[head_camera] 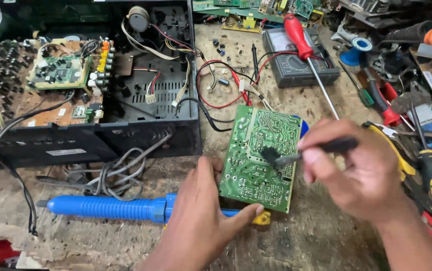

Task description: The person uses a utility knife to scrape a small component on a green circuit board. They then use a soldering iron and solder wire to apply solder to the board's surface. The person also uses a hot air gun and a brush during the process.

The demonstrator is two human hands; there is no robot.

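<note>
On the worn desk point(326, 241) before us, the biggest thing is the opened black chassis point(146, 135) at the left, its lid off, brown and green boards and loose wiring bared inside. From it, red and black wires point(216, 85) run toward the green circuit board point(260, 158), which is already lifted out and sits near the middle of the desk, solder side up. So the taking-apart looks done, we judge, and the work on the board's underside is under way; how much of it remains we cannot tell.

We steady the board with our left hand point(201, 221), its fingers clasped on the near lower edge, thumb along the bottom. The board's long axis runs from us away toward the far side, leaning a little right, its wired end pointing to the chassis and the meter point(296, 62).

Our right hand point(361, 173) has its fingers clenched on a small dark brush point(306, 153), blurred, lying roughly crosswise with its head on the board's right half.

Beside our left hand lies a blue desoldering pump point(105, 207), lengthwise left to right.
</note>
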